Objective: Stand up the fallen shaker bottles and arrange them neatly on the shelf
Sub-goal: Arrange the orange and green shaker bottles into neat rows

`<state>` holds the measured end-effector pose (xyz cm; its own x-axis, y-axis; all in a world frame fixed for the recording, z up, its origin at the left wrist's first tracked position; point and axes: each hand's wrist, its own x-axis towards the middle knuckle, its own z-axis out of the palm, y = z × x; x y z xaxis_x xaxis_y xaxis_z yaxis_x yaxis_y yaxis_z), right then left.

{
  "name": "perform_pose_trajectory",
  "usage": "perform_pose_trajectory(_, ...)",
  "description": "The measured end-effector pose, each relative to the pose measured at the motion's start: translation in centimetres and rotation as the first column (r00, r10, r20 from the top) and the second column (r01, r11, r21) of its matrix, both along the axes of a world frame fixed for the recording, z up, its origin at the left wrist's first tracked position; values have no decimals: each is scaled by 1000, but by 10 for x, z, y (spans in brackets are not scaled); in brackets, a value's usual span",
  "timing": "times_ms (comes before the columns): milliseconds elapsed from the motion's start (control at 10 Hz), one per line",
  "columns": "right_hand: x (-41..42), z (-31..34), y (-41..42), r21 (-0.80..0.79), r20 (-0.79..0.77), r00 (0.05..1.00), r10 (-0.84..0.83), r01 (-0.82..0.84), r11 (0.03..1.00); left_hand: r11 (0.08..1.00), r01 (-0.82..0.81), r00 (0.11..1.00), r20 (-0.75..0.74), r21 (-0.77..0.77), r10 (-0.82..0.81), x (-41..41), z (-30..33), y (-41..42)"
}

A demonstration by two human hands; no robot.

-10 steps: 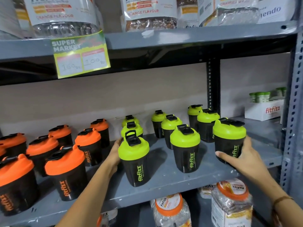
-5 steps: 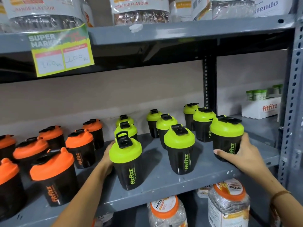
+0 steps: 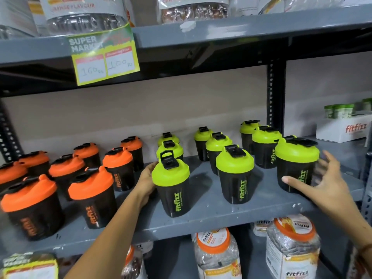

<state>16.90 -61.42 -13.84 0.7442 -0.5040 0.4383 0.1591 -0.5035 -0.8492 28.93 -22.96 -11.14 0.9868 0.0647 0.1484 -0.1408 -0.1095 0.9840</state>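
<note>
In the head view, every shaker bottle on the grey metal shelf is seen upright; only alignment appears left. The front green-lidded shaker is cupped by the left hand. The right hand, fingers spread, is blurred beside the right green-lidded shaker; contact cannot be told. A price tag hangs above.

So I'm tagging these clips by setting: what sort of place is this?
Most likely a shop or supermarket aisle. A price tag printed "SUPER MARKET" hangs from the upper grey metal shelf, and many identical branded shaker bottles stand in rows, with packaged jars stocked below.
</note>
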Motion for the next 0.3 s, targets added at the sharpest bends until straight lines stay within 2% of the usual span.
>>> perform_pose_trajectory(100,-23,-3,13,81,169,983,-72,59,995,999,-1,999,52,-45,3,-14,-8,12)
perform_pose_trajectory(300,-97,7,54,185,567,812,-138,38,982,996,-90,991,101,0,90,-68,-23,27)
